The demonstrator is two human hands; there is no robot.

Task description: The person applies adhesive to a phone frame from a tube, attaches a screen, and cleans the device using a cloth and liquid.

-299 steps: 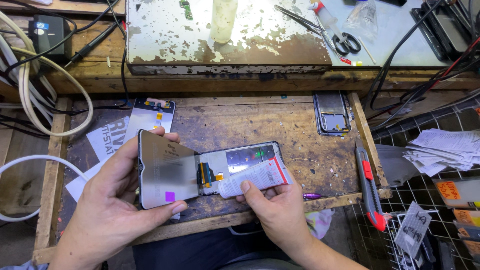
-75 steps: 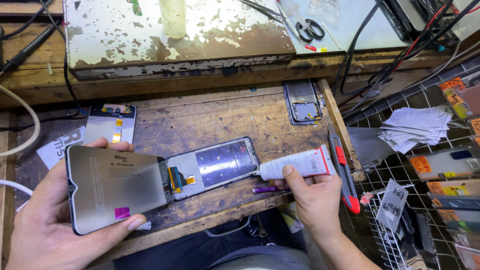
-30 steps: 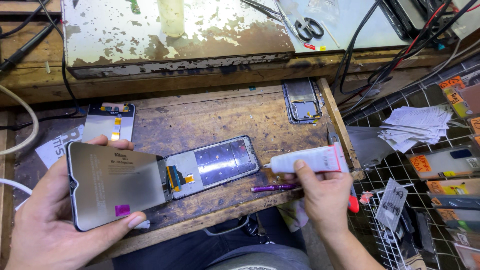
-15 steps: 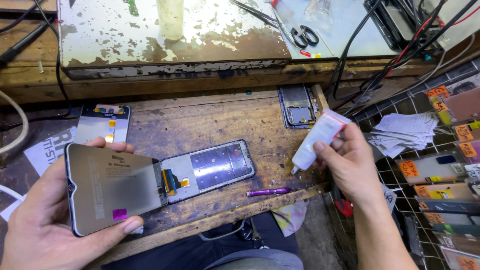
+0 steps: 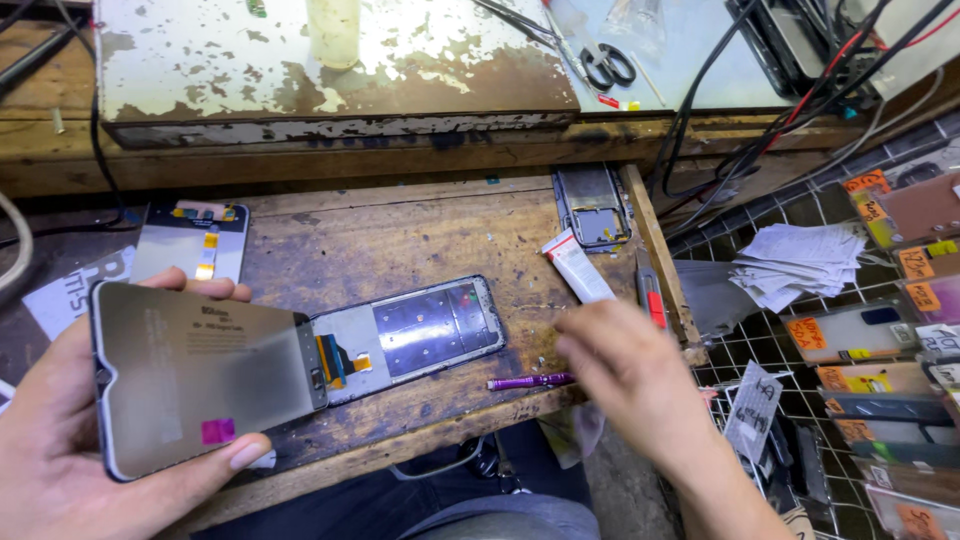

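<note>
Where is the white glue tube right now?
In the head view the white glue tube lies on the wooden bench, right of the phone frame, below a second frame, beyond the right hand.

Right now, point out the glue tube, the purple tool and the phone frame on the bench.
glue tube [image 5: 579,266], head view, middle of the white body.
purple tool [image 5: 525,381], head view, middle of its shaft.
phone frame [image 5: 430,320], head view, dark inner plate.

Grey screen panel, white tube
</note>
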